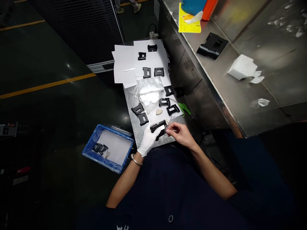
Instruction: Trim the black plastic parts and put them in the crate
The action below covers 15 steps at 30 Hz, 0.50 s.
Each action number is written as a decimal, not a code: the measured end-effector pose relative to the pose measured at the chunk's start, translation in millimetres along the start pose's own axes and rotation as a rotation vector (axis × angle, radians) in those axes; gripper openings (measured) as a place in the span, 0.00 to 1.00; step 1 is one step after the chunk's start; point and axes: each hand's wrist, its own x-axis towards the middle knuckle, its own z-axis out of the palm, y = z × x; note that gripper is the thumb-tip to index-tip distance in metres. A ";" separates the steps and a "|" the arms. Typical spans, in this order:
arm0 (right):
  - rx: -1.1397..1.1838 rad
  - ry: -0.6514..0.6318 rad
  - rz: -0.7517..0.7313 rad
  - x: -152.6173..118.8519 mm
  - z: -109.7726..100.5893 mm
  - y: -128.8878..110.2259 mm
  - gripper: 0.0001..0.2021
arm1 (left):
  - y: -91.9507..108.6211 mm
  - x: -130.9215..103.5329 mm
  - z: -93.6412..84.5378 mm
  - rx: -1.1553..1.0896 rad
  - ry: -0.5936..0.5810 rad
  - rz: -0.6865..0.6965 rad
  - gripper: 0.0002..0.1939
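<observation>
My left hand (148,138), in a white glove, grips a black plastic frame part (158,126) above the near end of the narrow metal table (130,105). My bare right hand (181,133) pinches a piece of clear plastic film (169,124) against the right end of that part. A small beige wedge-shaped piece (159,111) lies just beyond my hands. Similar black parts are spread around it, among them one near my left hand (143,118) and another on the right (173,110). A clear plastic bag (150,89) rests mid-table.
White paper sheets (124,64) cover the far end, with more black parts on them. A green air gun (185,109) lies at the table's right edge. At lower left stands a blue bin (90,147) with bagged black parts. A steel bench (216,80) rises on the right.
</observation>
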 end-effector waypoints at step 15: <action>0.053 -0.020 0.006 -3.3 -0.5 -4.6 0.15 | 13.2 -5.5 2.3 -0.036 -0.054 0.001 0.16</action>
